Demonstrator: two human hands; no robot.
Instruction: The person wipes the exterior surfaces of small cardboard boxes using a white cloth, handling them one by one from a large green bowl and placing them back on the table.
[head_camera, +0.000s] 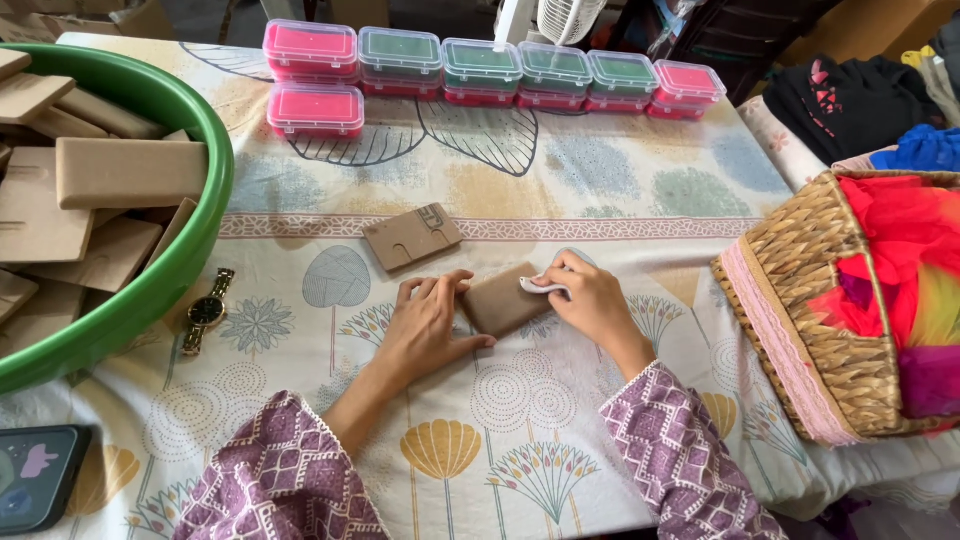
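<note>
The small flat brown wooden block (503, 298) is lying on the bench (620, 190), right between both hands, with its long side slanting up to the right. The left hand (428, 328) is resting half open, fingers pressing the block's left edge. The right hand (588, 300) is pinching a small white wipe (537, 285) against the block's right end.

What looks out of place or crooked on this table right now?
Little. A wristwatch lies loose beside the green tub, and a cut brown card sits askew beyond the hands. One pink box stands out of the row of lidded boxes.
</note>
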